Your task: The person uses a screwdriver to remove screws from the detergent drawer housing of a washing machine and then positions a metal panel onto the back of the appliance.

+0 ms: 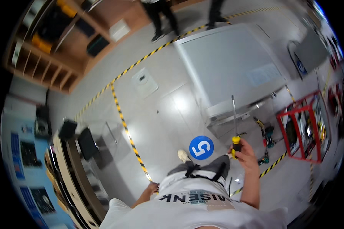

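Observation:
My right hand (246,154) is closed around the yellow-and-black handle of a screwdriver (236,142). Its long metal shaft points away from me, toward the front edge of a large silver-grey metal cabinet (229,72). The tip looks apart from the cabinet, though the depth is hard to judge. Low beside my left hip is my left hand (153,187), small and partly hidden; how its fingers are set does not show clearly. On the floor right of the screwdriver lie yellow-handled pliers (258,122) and a green-and-black power tool (270,136).
A red-framed tool box (304,126) full of tools stands at the right. Another green tool (263,158) lies near my right wrist. Black chairs (87,144) stand at left, wooden shelving (53,65) at far left. Two people's legs (162,19) show beyond the cabinet. Striped tape (123,120) marks the floor.

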